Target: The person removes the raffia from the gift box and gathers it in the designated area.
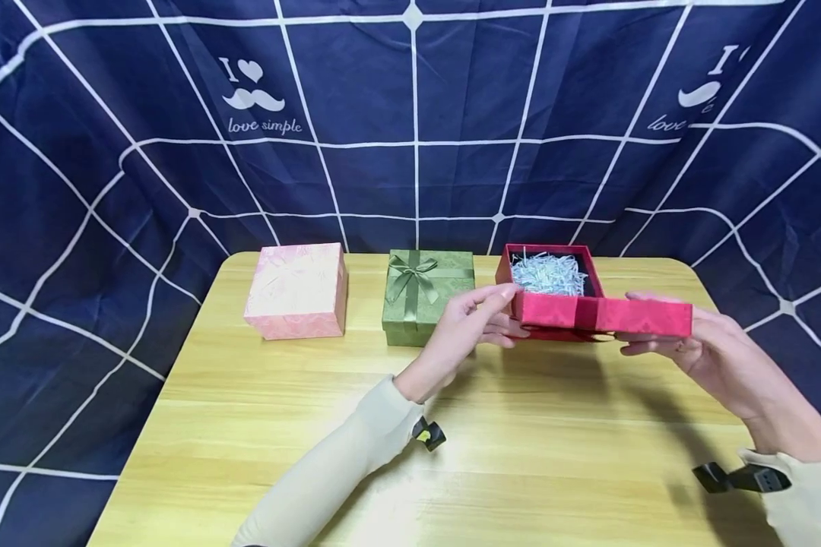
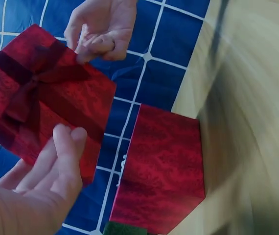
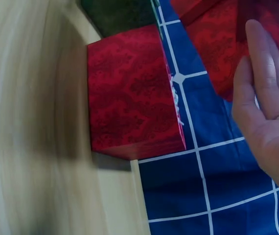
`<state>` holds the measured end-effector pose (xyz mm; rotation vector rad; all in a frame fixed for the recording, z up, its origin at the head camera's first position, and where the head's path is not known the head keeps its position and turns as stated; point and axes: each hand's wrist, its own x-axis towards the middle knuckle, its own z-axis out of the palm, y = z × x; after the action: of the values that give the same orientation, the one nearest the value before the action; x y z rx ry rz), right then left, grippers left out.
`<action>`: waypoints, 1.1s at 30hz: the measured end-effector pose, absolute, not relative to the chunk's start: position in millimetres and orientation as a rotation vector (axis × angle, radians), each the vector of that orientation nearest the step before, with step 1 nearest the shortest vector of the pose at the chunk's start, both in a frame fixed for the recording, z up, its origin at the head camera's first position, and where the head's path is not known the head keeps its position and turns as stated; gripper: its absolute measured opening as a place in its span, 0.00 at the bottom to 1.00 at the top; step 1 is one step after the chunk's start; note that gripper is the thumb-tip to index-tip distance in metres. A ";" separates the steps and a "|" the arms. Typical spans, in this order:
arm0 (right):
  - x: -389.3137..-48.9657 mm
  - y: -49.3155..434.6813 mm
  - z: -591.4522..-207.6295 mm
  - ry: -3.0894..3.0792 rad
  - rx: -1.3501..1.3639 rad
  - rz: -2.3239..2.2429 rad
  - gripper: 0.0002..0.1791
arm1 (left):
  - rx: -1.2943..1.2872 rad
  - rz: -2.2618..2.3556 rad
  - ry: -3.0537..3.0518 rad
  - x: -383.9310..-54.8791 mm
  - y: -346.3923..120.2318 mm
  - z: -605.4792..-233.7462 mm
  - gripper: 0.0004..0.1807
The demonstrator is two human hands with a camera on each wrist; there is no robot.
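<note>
Both hands hold a red box lid (image 1: pixel 643 316) by opposite ends, raised in front of an open red box (image 1: pixel 507 267). My left hand (image 1: pixel 461 330) grips its left end. Round the right end, my right hand (image 1: pixel 711 346) has fingers above and below the lid. Dark red ribbon and a bow (image 2: pixel 29 93) cross the lid's face, which is turned toward the wrist cameras. Pale blue shredded paper (image 1: pixel 549 273) fills the box. In the right wrist view, the fingers (image 3: pixel 264 68) lie nearly straight along the ribboned face.
Left of the red box stands a closed green box (image 1: pixel 445 282) with a green bow. Farther left is a closed pink box (image 1: pixel 297 292). All stand along the back of the wooden table (image 1: pixel 246 425), before a dark blue white-lined cloth (image 1: pixel 356 178).
</note>
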<state>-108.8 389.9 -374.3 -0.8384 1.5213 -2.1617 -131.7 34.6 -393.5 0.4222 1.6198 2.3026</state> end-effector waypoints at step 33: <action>-61.0 387.8 -416.8 2.484 -0.510 -1.497 0.42 | 0.617 1.910 2.054 -89.8 41.8 -443.0 0.44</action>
<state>-61.0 387.8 -416.8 -0.5103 2.4844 -1.4970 -89.8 41.8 -443.0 0.6172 2.0539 1.9099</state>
